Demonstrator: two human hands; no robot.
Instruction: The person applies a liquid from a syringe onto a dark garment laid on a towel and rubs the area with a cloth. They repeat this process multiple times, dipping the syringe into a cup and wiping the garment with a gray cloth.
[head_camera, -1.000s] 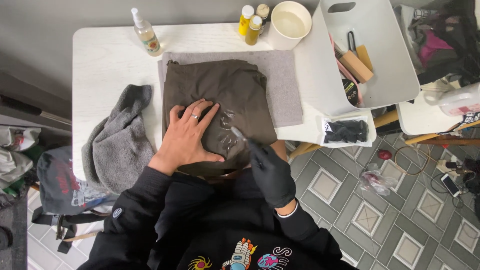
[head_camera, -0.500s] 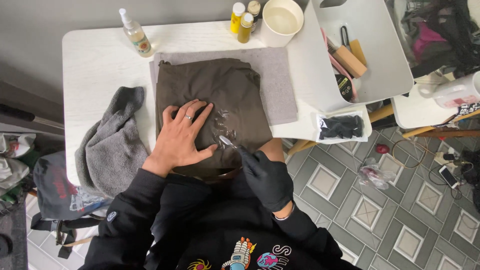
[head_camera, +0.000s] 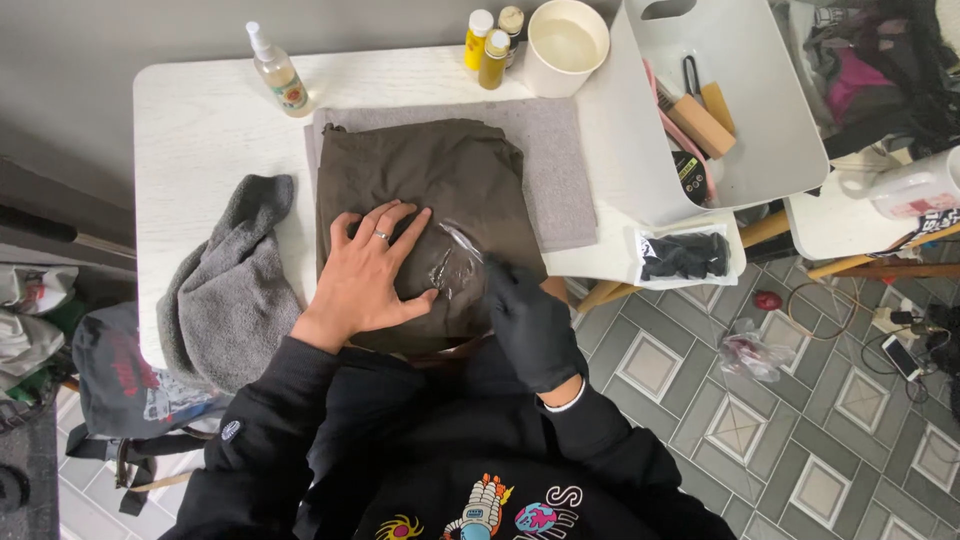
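Note:
A folded dark brown garment lies on a grey mat on the white table. My bare left hand, with a ring on one finger, presses flat on the garment. My right hand wears a black glove and pinches a small clear plastic piece against the garment's near right part. What lies under the plastic is too small to tell.
A grey towel lies at the table's left. At the back stand a spray bottle, two small paint bottles and a white cup. A white bin with tools and a packet of black items sit at right.
My gloved right hand has shifted slightly up and right along the garment with the clear plastic. My left hand stays pressed flat in the same spot.

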